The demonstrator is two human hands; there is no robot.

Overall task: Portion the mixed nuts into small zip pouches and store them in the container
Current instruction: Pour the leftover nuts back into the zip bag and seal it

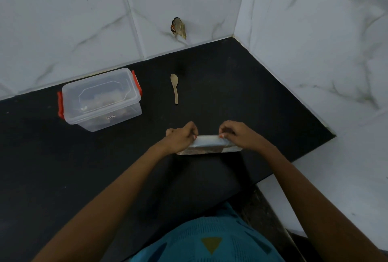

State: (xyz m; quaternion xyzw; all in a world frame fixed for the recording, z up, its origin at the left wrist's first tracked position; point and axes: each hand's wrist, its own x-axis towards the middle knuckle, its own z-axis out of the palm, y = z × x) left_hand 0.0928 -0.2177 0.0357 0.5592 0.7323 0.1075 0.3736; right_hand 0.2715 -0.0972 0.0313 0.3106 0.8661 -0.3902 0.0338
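While the left hand (181, 136) pinches one end of the zip pouch (207, 145) with curled fingers, the right hand (238, 135) pinches the other end, and the pouch's pale top strip runs between them. The pouch rests on the black bench (252, 93), with brownish contents showing below the strip. Just ahead of the hands lies a wooden spoon (175, 88), bowl pointing away. Farther ahead, left of the left hand, stands the clear container (100, 99), lid on, with red clips (60, 105) at its ends.
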